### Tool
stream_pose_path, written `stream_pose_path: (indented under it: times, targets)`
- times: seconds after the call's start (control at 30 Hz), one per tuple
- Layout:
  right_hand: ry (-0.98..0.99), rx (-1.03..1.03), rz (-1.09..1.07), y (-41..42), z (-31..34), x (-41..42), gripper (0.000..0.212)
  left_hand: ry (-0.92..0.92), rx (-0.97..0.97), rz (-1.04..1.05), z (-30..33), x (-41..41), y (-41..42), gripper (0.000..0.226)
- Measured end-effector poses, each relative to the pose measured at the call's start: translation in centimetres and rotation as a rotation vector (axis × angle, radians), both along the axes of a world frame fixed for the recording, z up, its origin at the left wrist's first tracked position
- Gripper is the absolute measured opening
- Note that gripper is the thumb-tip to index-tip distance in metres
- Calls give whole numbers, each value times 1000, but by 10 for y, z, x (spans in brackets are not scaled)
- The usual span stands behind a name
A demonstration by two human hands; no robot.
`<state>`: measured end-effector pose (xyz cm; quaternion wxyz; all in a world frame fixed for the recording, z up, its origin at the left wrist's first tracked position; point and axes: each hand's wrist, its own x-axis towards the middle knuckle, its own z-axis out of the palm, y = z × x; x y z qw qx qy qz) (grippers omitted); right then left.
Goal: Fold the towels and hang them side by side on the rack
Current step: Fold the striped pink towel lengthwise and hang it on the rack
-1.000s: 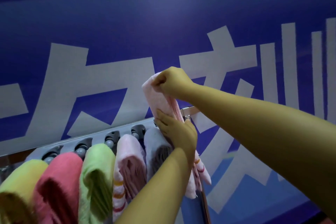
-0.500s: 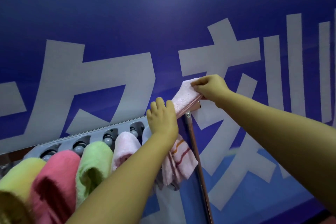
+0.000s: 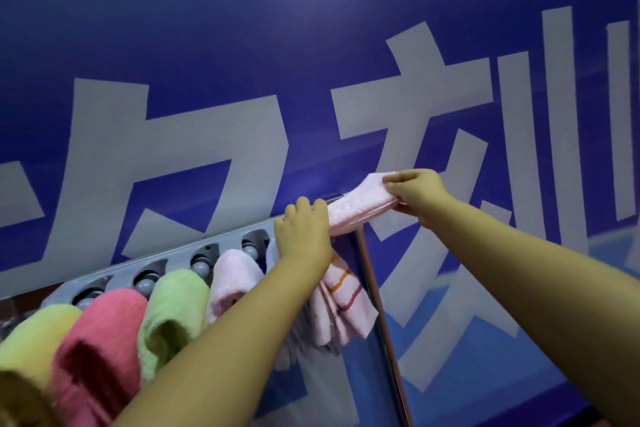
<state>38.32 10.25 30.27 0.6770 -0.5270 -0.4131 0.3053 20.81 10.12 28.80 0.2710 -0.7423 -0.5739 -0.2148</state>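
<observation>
A folded pink towel (image 3: 356, 206) lies across the right end of the grey rack (image 3: 173, 258). Its striped lower end (image 3: 341, 305) hangs down in front. My right hand (image 3: 415, 192) pinches the towel's upper end, stretched out to the right past the rack. My left hand (image 3: 304, 236) presses the towel down on the rack with its fingers over the top. To the left, folded towels hang side by side: pale pink (image 3: 232, 276), green (image 3: 173, 308), coral pink (image 3: 100, 340) and yellow (image 3: 34, 336).
A blue banner with large white characters (image 3: 207, 114) fills the wall right behind the rack. A thin metal upright pole (image 3: 377, 315) drops from the rack's right end. Grey clip balls (image 3: 199, 267) sit along the rack's rail.
My right hand has pulled the towel's top end down and out to the right, from upright to nearly level. My left hand has moved from the hanging part up onto the rack top.
</observation>
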Motion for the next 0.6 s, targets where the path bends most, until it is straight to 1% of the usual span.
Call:
stream_pose_path:
  times: [0.07, 0.13, 0.27, 0.33, 0.4, 0.47, 0.5, 0.53, 0.6]
  targets:
    - [100, -14, -2, 0, -18, 0, 19, 94, -14, 0, -6, 0, 1, 48]
    - [204, -37, -9, -3, -40, -2, 21, 141, -19, -3, -9, 2, 0, 51]
    - [372, -19, -12, -9, -75, -10, 22, 230, 113, -5, -8, 8, -4, 52]
    - [418, 12, -24, -9, -80, -12, 21, 274, 186, 29, -9, 10, -2, 57]
    - [463, 17, -38, -7, -80, -10, 21, 270, 218, 9, -8, 8, -2, 59]
    - [506, -1, -25, -5, -82, -8, 22, 249, 136, -22, -18, 7, 5, 58]
    - [526, -20, -2, -5, -84, -8, 23, 236, 51, -52, -23, 7, 7, 58]
    - [552, -41, 26, -3, -89, -8, 24, 190, -25, -71, -24, 6, 5, 58]
    - [602, -96, 86, 0, -99, -14, 25, 60, -98, -99, -20, 3, 2, 56]
